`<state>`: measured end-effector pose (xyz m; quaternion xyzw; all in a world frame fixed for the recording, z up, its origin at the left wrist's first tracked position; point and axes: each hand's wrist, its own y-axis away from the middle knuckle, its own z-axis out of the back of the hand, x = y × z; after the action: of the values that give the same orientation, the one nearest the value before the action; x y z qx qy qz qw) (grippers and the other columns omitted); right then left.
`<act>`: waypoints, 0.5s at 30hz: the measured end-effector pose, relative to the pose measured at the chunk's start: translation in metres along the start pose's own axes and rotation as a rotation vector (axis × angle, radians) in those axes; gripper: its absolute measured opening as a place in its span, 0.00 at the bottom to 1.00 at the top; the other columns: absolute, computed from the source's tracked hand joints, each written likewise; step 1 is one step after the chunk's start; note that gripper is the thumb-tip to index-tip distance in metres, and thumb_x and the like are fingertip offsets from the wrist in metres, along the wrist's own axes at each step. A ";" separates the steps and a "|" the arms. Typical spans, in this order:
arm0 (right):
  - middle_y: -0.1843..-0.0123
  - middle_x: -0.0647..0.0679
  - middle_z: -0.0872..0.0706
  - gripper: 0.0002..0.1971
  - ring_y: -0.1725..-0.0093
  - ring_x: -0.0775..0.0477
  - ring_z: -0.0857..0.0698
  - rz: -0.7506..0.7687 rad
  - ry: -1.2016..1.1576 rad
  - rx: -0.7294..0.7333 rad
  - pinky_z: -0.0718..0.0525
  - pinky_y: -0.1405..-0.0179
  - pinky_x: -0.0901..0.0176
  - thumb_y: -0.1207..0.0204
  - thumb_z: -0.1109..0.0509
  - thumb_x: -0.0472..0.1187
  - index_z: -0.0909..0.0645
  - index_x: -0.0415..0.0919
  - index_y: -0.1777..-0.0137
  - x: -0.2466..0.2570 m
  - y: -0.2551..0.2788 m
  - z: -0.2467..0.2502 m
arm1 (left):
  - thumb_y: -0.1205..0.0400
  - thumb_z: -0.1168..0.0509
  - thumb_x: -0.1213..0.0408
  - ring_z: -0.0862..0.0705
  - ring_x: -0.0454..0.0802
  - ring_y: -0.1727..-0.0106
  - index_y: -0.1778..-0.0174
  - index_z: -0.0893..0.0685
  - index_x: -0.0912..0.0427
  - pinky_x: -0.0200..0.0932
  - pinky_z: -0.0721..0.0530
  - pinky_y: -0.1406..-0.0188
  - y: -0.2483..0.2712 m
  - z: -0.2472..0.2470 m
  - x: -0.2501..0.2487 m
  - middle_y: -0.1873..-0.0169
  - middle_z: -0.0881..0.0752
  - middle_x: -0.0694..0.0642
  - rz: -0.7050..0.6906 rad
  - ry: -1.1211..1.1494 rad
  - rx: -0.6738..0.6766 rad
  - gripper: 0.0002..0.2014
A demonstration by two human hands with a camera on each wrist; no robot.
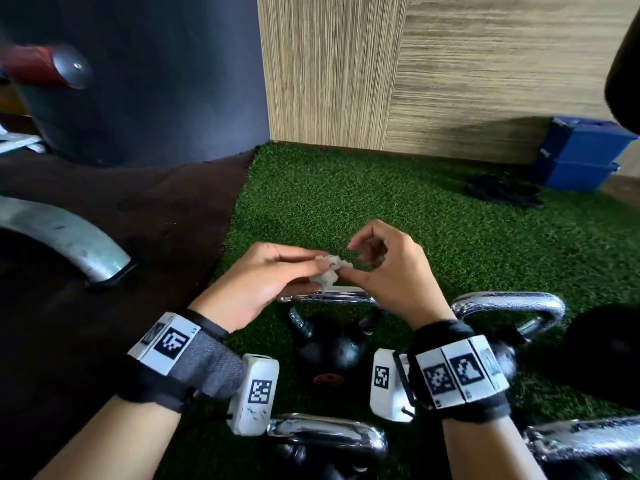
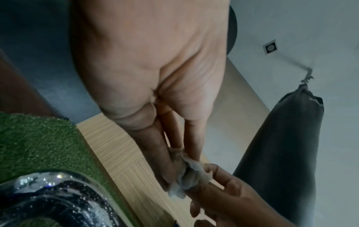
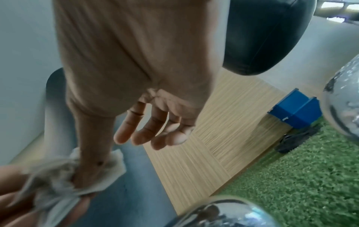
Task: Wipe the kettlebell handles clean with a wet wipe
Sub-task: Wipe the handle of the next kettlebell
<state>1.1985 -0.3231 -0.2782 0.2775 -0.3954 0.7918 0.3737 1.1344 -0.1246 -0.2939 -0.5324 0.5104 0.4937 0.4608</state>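
Note:
A crumpled greyish wet wipe point(image 1: 327, 273) is held between both hands just above the chrome handle point(image 1: 346, 293) of a black kettlebell point(image 1: 329, 344) on green turf. My left hand point(image 1: 311, 268) pinches the wipe from the left with nearly straight fingers. My right hand point(image 1: 349, 265) pinches it from the right with thumb and forefinger. In the left wrist view the wipe point(image 2: 186, 173) bunches between the fingertips of both hands. In the right wrist view the wipe point(image 3: 68, 176) wraps the right thumb while the other fingers point(image 3: 151, 132) hang loosely spread. Neither hand touches a handle.
More kettlebells with chrome handles stand at the right point(image 1: 509, 306), front point(image 1: 329, 434) and front right point(image 1: 581, 441). Blue boxes point(image 1: 581, 154) and black straps point(image 1: 502, 192) lie by the wood wall point(image 1: 381, 81). A dark round bag point(image 1: 156, 81) and a metal leg point(image 1: 69, 237) stand at the left.

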 end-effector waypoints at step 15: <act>0.59 0.52 0.06 0.26 0.57 0.50 0.09 -0.599 -0.045 0.282 0.11 0.47 0.45 0.53 0.13 0.64 0.08 0.55 0.54 -0.136 0.059 -0.044 | 0.17 0.26 0.62 0.10 0.36 0.52 0.43 0.05 0.53 0.34 0.12 0.52 0.008 -0.019 0.025 0.48 0.05 0.47 -0.487 -1.138 -0.139 0.08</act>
<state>1.2217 -0.3607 -0.4263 0.4482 -0.1907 0.6872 0.5390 1.1272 -0.1465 -0.3174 -0.3159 0.0156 0.6127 0.7243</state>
